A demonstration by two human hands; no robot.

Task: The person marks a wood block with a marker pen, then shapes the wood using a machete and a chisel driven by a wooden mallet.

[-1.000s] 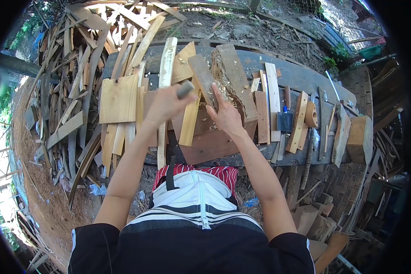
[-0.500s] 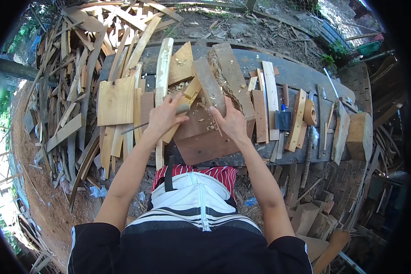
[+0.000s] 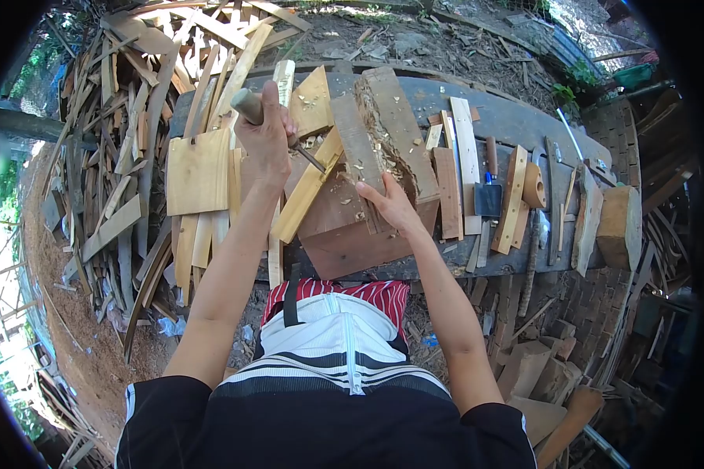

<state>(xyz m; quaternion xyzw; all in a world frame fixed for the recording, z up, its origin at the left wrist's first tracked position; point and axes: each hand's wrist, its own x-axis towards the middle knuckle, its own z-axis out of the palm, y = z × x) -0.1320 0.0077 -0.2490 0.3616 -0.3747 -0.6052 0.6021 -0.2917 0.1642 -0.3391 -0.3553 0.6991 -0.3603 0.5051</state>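
Observation:
My left hand (image 3: 264, 144) is closed around a chisel with a grey-green handle (image 3: 247, 105). The chisel's narrow metal blade (image 3: 311, 159) slants down to the right, its tip at a notch in a yellow wooden strip (image 3: 303, 199). That strip lies diagonally on a wide brown block (image 3: 352, 256). Against the strip's right side rests a brown board (image 3: 352, 129). My right hand (image 3: 395, 207) holds this board near its lower end, thumb on top and fingers at its right edge. Wood chips lie around the notch.
A rough-edged thick plank (image 3: 403, 125) lies right of the board. Farther right on the dark bench (image 3: 508, 117) are wooden strips, a black-bladed tool (image 3: 487, 201), a drilled wooden bar (image 3: 510, 205) and a wood block (image 3: 618, 230). A square board (image 3: 199, 176) and scrap heap (image 3: 125, 117) are left.
My left hand has moved up and turned the chisel, so its blade now points at the notch instead of down to the left. My right hand stays at the brown board.

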